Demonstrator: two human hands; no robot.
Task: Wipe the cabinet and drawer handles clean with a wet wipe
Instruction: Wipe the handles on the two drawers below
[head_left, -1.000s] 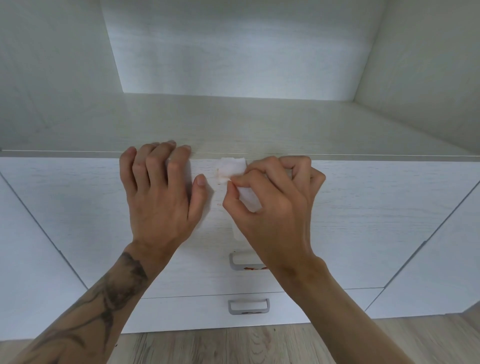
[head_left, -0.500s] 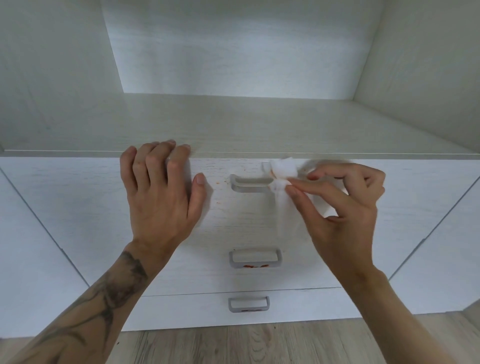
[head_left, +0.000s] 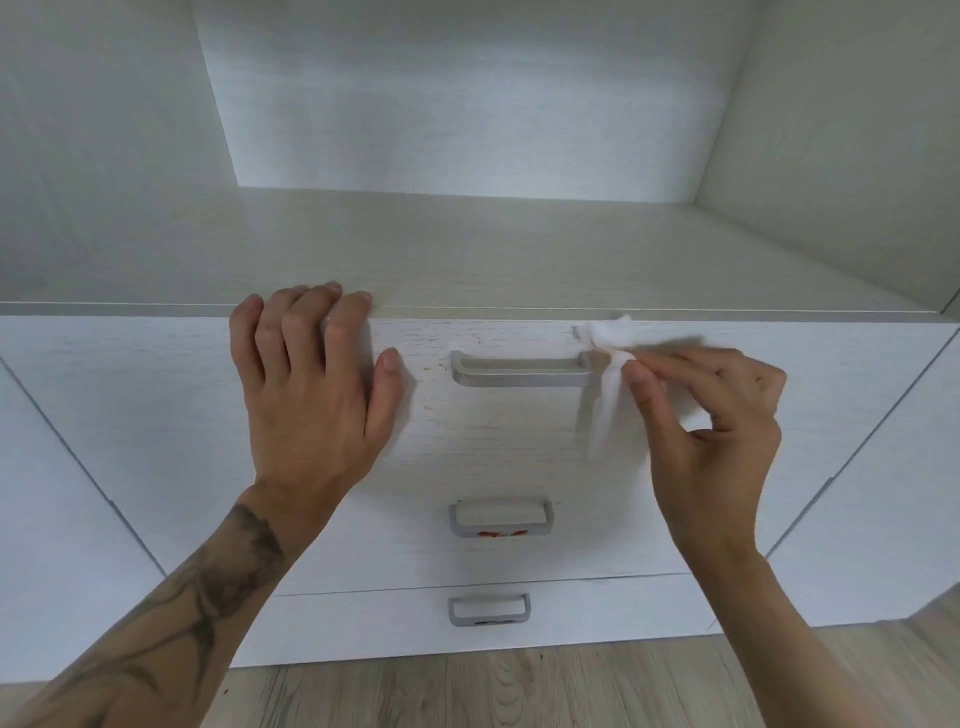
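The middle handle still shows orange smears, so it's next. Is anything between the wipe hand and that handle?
Nothing visible. The right hand pinches the wet wipe at the right end of the top handle; only bare drawer front lies between it and the middle handle below. The left hand rests up left, off that path.

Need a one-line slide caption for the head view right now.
Right hand pinches a wet wipe at the right end of the top drawer handle; left hand rests on the drawer front.
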